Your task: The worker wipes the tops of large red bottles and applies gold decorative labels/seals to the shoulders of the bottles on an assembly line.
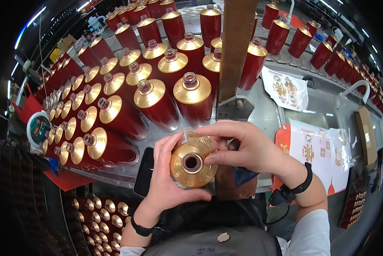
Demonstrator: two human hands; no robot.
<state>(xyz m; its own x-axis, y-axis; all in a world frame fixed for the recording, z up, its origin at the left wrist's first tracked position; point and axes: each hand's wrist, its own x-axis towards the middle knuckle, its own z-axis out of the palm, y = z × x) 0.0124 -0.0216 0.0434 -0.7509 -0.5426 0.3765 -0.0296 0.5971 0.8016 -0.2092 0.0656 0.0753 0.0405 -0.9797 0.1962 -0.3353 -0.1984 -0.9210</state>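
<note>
A dark phone (pixel 144 171) lies by the near edge of the metal surface (pixel 262 121); a brown post (pixel 237 51) rises from a bolted bracket (pixel 230 110); to the right, a curved tap (pixel 359 86) stands beside a sink (pixel 321 114), near a narrow cardboard piece (pixel 365 132); a strip light (pixel 30 27) glows upper left.

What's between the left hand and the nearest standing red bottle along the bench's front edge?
A dark phone lies between the left hand and that red bottle, as the head view shows.
</note>
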